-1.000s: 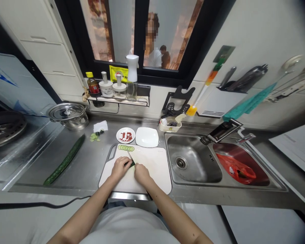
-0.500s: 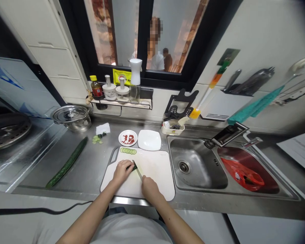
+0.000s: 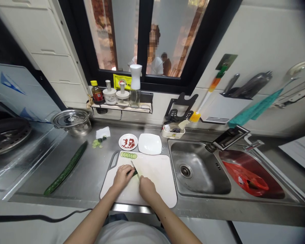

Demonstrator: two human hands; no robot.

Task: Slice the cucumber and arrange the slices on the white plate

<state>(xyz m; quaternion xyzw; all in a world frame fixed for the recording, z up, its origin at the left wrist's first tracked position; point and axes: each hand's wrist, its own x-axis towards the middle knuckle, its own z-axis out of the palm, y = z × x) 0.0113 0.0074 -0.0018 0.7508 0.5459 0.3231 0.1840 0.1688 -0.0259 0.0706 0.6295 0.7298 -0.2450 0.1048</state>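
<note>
On the white cutting board (image 3: 157,183), my left hand (image 3: 122,176) is closed over a short piece of cucumber (image 3: 135,172), most of it hidden under the fingers. My right hand (image 3: 147,189) grips a kitchen knife (image 3: 135,166), its blade against the cucumber's right end. A row of cucumber slices (image 3: 128,155) lies near the board's far left corner. Behind the board stand a round plate of chopped red pieces (image 3: 128,142) and a white square plate (image 3: 149,143) with nothing on it. A long whole cucumber (image 3: 66,169) rests on the counter at left.
Cucumber scraps (image 3: 97,143) lie by a white tissue (image 3: 103,132). A lidded steel pot (image 3: 72,122) stands at back left. Right of the board is a double sink (image 3: 203,176) with a red plastic bag (image 3: 246,179). A shelf (image 3: 122,106) holds bottles and jars.
The view has tilted up slightly, so the scene sits lower. The knife blade has turned a little in my right hand; my left hand still holds the cucumber piece.
</note>
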